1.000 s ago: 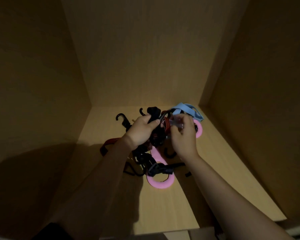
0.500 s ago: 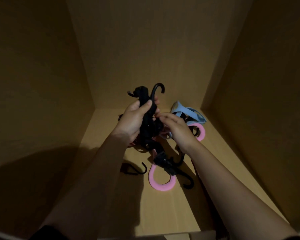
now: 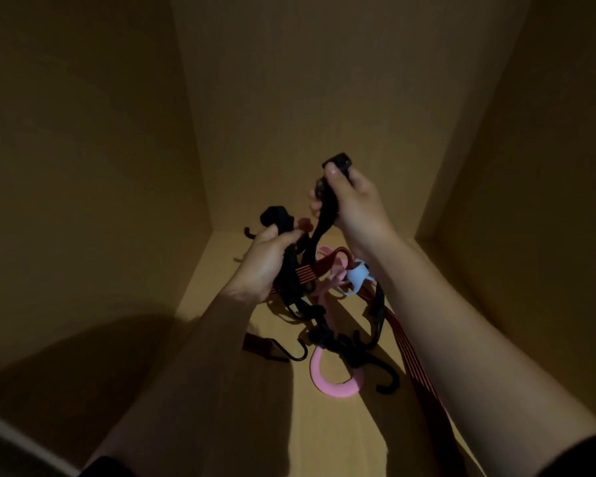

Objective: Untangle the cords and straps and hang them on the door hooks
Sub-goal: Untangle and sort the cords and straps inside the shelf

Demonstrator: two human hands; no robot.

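A tangle of cords and straps hangs between my hands above a wooden cabinet shelf (image 3: 324,435). My left hand (image 3: 265,263) grips a bunch of black cords (image 3: 289,270) with a black end piece sticking out above the fist. My right hand (image 3: 353,204) is raised higher and grips one black strap (image 3: 326,215) by its end. A red-striped bungee cord (image 3: 415,359), a pink loop (image 3: 331,383) and a light blue strap (image 3: 358,275) are caught in the tangle. Black hooks (image 3: 387,382) dangle down to the shelf.
Wooden walls close the cabinet in at the left (image 3: 83,166), back (image 3: 324,80) and right (image 3: 530,201). A dark red strap end with a black hook (image 3: 272,349) lies on the shelf. The light is dim, with a deep shadow at lower left.
My right hand has taken one black strap end and lifted it up and to the right, away from my left hand. More of the tangle has come up off the shelf.
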